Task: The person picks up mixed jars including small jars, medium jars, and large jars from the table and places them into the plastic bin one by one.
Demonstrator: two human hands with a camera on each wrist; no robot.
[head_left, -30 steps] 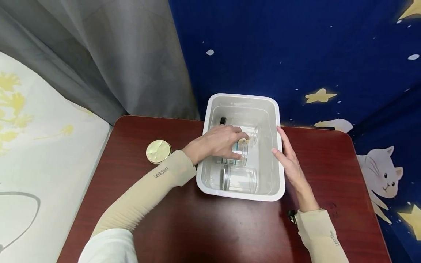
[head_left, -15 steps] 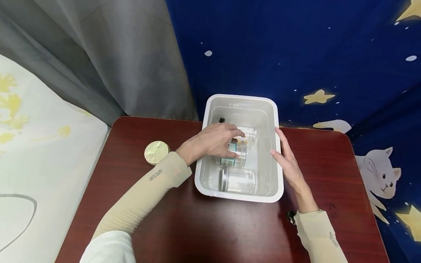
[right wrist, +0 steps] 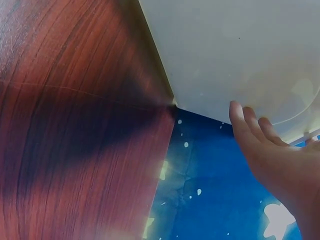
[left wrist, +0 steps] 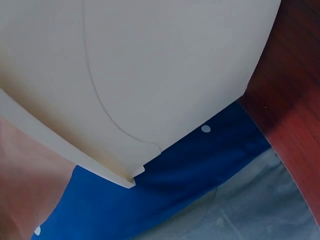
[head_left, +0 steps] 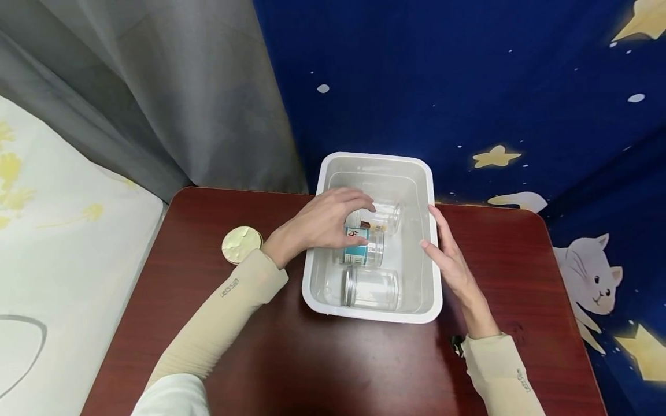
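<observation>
A white plastic tub [head_left: 364,318] stands on the table, with clear jars lying on their sides in it. Nearest is a plain jar [head_left: 374,289] with a silver end; beside it lies a jar with a teal label [head_left: 356,254]. Farther back is another clear jar [head_left: 389,215], partly covered by my left hand [head_left: 325,219]. That hand is over the tub, fingers curved and spread, its thumb above the labelled jar. My right hand [head_left: 454,263] rests at the right rim, thumb over it; in the right wrist view straight fingers [right wrist: 245,122] lie against the outer wall.
A round gold-coloured disc [head_left: 241,244] lies on the dark red table [head_left: 322,370] left of the tub. Behind the table hang a grey curtain [head_left: 208,104] and a blue star-patterned curtain [head_left: 374,81]. A white patterned surface [head_left: 67,260] borders the left side.
My left hand has drawn a little left across the tub, uncovering the teal label and a brown-and-yellow patch. My right hand stays at the rim. The whole view has shifted slightly.
</observation>
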